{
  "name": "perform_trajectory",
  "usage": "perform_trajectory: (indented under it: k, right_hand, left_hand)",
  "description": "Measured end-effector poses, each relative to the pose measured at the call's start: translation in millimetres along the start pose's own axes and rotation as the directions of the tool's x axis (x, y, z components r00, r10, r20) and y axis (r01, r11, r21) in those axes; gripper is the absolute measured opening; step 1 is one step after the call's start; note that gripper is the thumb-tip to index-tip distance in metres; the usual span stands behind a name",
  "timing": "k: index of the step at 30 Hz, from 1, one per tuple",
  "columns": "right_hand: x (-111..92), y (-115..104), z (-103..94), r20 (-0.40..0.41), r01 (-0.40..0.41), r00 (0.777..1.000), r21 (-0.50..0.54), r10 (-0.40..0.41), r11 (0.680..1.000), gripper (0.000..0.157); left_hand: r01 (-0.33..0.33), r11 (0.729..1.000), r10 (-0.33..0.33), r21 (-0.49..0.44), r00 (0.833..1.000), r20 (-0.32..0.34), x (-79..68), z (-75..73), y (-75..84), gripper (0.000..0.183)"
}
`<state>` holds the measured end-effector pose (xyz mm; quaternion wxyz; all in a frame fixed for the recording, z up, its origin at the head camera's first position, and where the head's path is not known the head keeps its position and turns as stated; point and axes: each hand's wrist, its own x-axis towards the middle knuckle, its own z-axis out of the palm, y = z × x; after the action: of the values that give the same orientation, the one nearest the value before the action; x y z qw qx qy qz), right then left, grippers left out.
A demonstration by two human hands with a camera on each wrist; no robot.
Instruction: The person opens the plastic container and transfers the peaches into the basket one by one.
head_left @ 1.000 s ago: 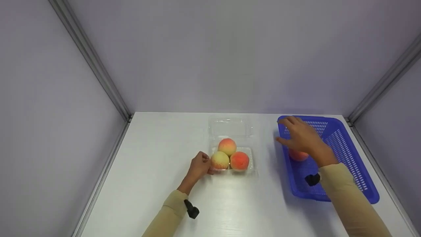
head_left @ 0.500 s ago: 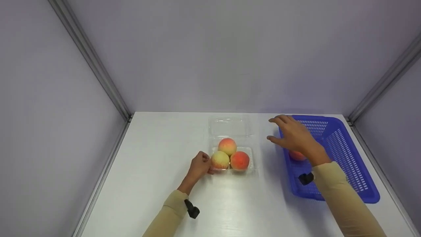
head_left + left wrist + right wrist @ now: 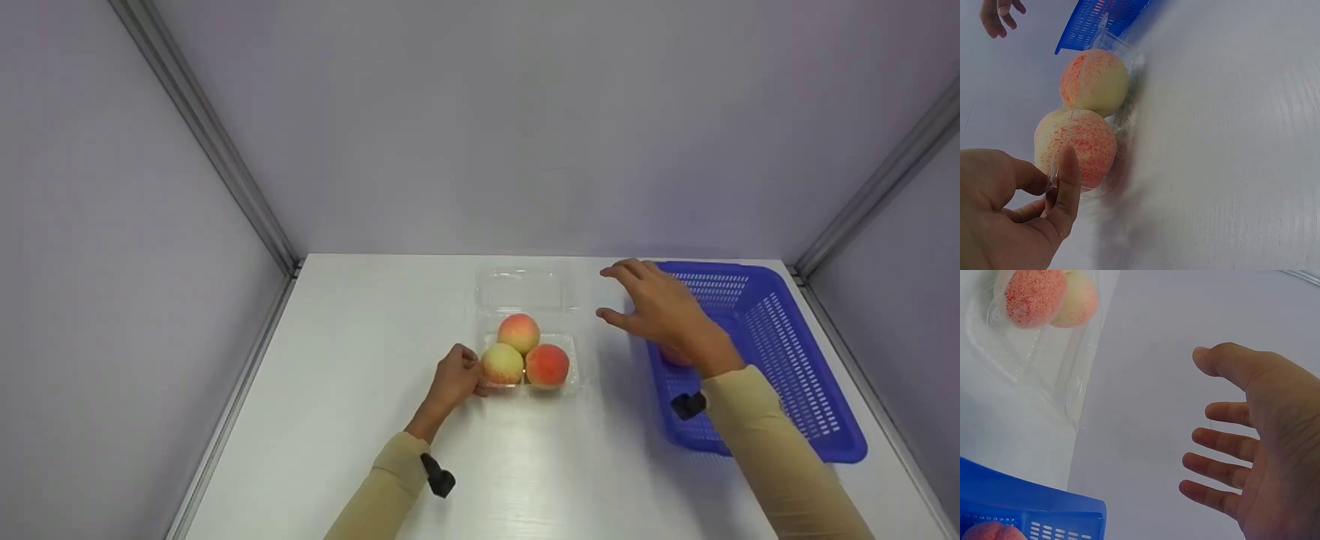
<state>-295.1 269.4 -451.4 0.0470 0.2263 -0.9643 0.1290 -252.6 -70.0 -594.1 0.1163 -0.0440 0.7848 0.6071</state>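
A clear plastic clamshell box [image 3: 568,345] lies on the table with its lid [image 3: 525,291] folded back toward the wall. Three peaches sit in its base: a pale yellow peach [image 3: 502,365] at front left, a red peach [image 3: 547,367] at front right and a yellow-pink peach [image 3: 518,333] behind. My left hand [image 3: 1022,197] pinches the box's rim at the left front corner between thumb and fingers. Holding nothing, my right hand [image 3: 660,307] hovers over the left edge of the blue basket [image 3: 757,360], fingers spread and slightly bent, as the right wrist view [image 3: 1258,439] also shows.
In the basket lies another peach [image 3: 995,531], partly hidden under my right wrist in the head view. The basket stands at the right of the white table [image 3: 337,360]. Grey walls [image 3: 465,150] close off the back and both sides.
My right hand has moved left from above the basket toward the box, fingers still spread. The left hand, box and peaches stay in place.
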Motion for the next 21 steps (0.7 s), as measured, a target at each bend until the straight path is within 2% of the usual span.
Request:
perform_trajectory:
  k: [13, 21]
  right_hand:
    - [10, -12, 4.9, 0.007, 0.004, 1.0, 0.017, -0.004, 1.0, 0.068]
    - [14, -22, 7.6, -0.003, 0.044, 0.999, 0.018, -0.044, 0.999, 0.069]
  left_hand:
    - [-0.007, 1.0, 0.007, -0.001, 1.0, -0.003, 0.8, -2.4, -1.5, 0.012]
    - [-0.026, 0.999, 0.026, 0.037, 1.0, 0.005, 1.4, -5.1, -2.6, 0.012]
